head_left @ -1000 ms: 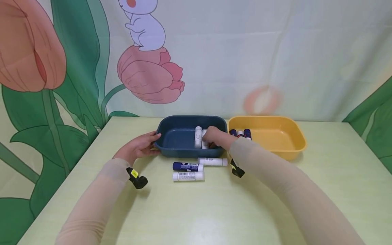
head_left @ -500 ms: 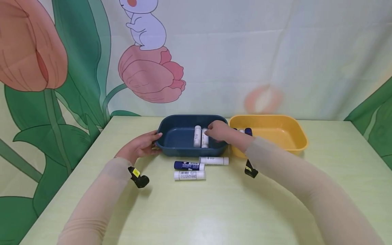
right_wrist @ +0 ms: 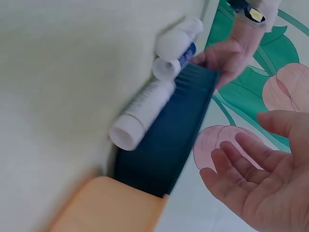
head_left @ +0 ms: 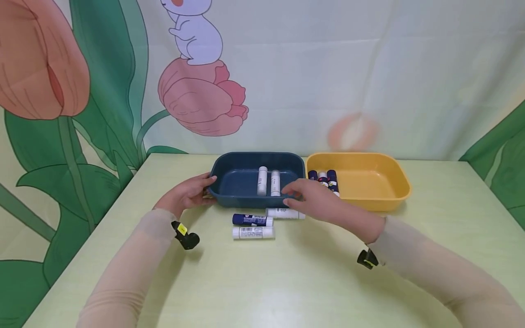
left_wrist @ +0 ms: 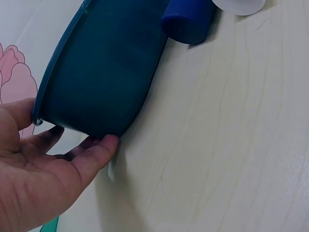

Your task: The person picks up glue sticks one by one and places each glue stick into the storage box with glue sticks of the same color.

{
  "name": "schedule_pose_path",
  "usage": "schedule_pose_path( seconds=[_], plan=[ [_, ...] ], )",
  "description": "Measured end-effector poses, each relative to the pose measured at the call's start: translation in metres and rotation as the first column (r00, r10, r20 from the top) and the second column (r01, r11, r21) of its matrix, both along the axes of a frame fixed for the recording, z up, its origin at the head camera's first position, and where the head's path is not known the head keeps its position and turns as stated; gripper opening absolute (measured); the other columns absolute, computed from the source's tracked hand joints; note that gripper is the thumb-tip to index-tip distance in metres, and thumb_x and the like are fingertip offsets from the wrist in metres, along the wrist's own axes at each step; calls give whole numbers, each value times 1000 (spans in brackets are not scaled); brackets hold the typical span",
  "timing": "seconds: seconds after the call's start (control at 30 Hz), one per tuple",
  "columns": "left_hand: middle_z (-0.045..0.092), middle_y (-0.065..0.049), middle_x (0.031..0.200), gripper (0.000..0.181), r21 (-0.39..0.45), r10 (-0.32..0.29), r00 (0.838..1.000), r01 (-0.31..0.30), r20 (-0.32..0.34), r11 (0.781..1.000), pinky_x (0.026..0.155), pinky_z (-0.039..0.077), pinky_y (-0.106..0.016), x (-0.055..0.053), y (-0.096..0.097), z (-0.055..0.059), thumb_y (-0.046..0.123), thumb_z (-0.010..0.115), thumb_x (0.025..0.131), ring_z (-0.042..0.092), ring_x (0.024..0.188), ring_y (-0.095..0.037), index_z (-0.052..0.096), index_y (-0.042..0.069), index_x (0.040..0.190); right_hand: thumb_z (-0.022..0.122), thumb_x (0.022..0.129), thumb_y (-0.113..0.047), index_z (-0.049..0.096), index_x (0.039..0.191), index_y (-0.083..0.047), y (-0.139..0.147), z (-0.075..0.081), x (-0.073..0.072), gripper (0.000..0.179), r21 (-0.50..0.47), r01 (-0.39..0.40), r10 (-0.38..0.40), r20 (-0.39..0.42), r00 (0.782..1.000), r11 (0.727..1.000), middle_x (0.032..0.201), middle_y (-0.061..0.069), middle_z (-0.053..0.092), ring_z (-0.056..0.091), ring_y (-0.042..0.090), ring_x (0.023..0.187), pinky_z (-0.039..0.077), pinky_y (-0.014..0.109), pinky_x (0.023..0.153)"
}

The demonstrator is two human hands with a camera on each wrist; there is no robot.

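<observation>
My left hand (head_left: 188, 193) grips the left end of a dark blue plastic bin (head_left: 229, 200), thumb at the rim and fingers against the wall below in the left wrist view. Two white glue sticks (head_left: 262, 181) lie side by side inside it, a little apart. Nothing is in my right hand (head_left: 316, 200), whose fingers are loosely bent over the bin's front right edge. On the table in front lie a blue glue stick (head_left: 248, 220), a white glue stick (head_left: 253, 233) and another white glue stick (head_left: 283, 213), partly covered by the right hand in the head view.
A yellow bin (head_left: 377, 202) stands right beside the blue one, with several mostly blue glue sticks (head_left: 332, 180) at its left end. Behind the table (head_left: 246, 282) hangs a printed cloth (head_left: 287, 91) with flowers and a white animal.
My right hand has let go of the right-hand white glue stick in the blue bin and drawn back toward me, opening its fingers. The left hand stays on the bin.
</observation>
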State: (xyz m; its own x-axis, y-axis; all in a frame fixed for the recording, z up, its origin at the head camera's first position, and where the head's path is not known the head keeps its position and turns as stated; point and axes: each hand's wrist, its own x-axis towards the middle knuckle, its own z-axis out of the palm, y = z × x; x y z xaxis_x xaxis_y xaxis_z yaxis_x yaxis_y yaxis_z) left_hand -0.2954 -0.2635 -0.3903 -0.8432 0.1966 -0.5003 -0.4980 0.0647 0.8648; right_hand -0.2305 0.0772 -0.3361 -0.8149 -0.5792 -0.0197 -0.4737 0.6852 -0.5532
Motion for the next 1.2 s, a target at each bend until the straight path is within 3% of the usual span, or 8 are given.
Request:
schedule_pose_path(
  seconds=[0.27,0.5,0.73,1.03,1.2],
  plan=[
    [7,-20,172,61,-2,-3,1000,3,-13,1000,129,23,-53,0,-3,1,26,29,113,17,155,-31,-2,20,166,68,99,-19,62,140,-2,-2,-19,10,44,120,-13,20,-58,998,993,138,15,67,65,31,125,54,46,108],
    [7,-20,172,61,-17,-27,999,26,-22,1000,129,23,-52,-1,-2,3,27,28,113,17,155,-30,-3,19,166,73,96,-18,62,139,-3,-10,-34,15,47,286,-15,80,-215,973,958,136,15,68,65,31,125,58,44,102],
    [8,-19,172,61,-16,1,1000,-1,-4,1000,129,23,-52,-1,-1,0,27,29,113,18,155,-30,-1,19,166,72,96,-15,62,139,-3,-19,-47,13,45,317,-6,86,-240,967,949,137,15,67,64,32,125,58,45,102],
    [9,-18,173,62,-19,3,1000,-3,0,1000,129,24,-52,-2,-1,-1,28,30,113,20,154,-30,0,20,166,66,97,-8,68,129,-1,-27,-55,4,32,378,5,117,-301,946,926,119,15,72,68,31,109,61,43,91],
    [10,-19,172,61,-20,12,1000,-12,-3,1000,129,25,-52,-1,0,-1,27,30,113,22,152,-29,2,20,166,61,99,-2,67,124,0,-32,-59,3,26,451,2,164,-327,931,893,114,15,69,65,30,102,62,42,84]
  ],
)
